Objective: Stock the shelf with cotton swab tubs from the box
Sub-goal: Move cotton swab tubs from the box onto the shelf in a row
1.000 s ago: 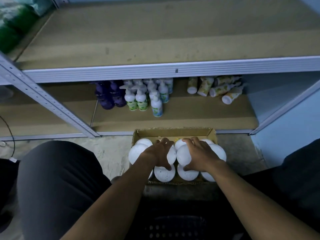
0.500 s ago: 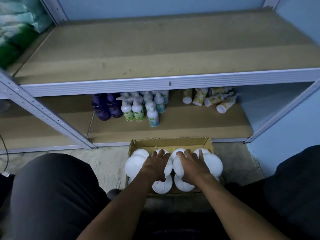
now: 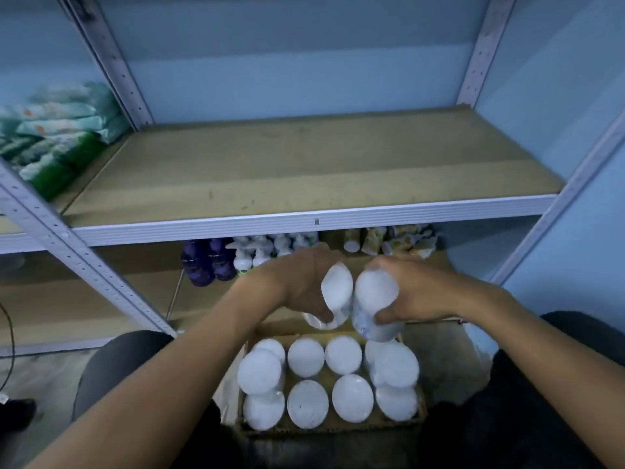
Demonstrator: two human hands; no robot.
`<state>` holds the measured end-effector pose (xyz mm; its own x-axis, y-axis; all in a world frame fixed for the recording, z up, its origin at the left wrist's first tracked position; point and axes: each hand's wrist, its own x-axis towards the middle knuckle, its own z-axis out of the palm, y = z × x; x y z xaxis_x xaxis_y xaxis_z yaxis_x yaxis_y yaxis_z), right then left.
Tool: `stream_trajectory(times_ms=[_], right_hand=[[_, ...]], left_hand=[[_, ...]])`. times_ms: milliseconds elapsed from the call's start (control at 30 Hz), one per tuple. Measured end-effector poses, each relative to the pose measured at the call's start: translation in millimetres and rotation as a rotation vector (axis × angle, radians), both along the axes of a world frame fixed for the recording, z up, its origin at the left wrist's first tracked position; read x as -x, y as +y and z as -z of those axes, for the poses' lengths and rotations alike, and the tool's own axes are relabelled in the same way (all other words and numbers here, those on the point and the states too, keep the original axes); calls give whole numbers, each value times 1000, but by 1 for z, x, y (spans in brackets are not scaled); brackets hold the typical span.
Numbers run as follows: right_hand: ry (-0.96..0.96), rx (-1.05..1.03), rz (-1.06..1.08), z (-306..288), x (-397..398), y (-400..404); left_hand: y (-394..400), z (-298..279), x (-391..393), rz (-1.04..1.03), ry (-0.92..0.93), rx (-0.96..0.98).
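Left hand: curled round one white cotton swab tub, lid toward camera, raised above the box.
Right hand: gripping a second tub, just beside the first, the two nearly touching at centre frame.
Box: cardboard, on the floor at 6 o'clock, between the knees; about ten white-lidded tubs remaining inside, upright, closely packed.
Shelf: brown board at 12 o'clock, bare across the middle, metal front rail below.
Green packets: stacked at 10 o'clock on the neighbouring bay.
Pump bottles: on the lower shelf, behind the hands, partly hidden.
Step in hand: carrying a pair from box to shelf; stocking apparently at its start.
Next move: lifting both tubs over the rail toward 12 o'clock, turning them base down, setting them well back, upright, side by side.
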<state>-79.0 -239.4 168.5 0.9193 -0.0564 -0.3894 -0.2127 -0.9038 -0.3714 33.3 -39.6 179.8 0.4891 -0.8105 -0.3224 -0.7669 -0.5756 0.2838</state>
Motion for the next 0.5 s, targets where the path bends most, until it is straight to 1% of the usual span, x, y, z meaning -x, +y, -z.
stream_trajectory(times_ms=[133,233,367,500], right_hand=[[-100,127,28,-76,3,-23],[-159,175,64,-123,3,-42],[-228,240,119,-168,-4,-70],[-221,196,192,-192,-17,-98]], left_hand=[[-26,-77,-3,87,-121,80],[-51,-119,-9,123,-185,120],[-85,-157,-21,134,-281,133],[-122,-179,-33,144,-310,134]])
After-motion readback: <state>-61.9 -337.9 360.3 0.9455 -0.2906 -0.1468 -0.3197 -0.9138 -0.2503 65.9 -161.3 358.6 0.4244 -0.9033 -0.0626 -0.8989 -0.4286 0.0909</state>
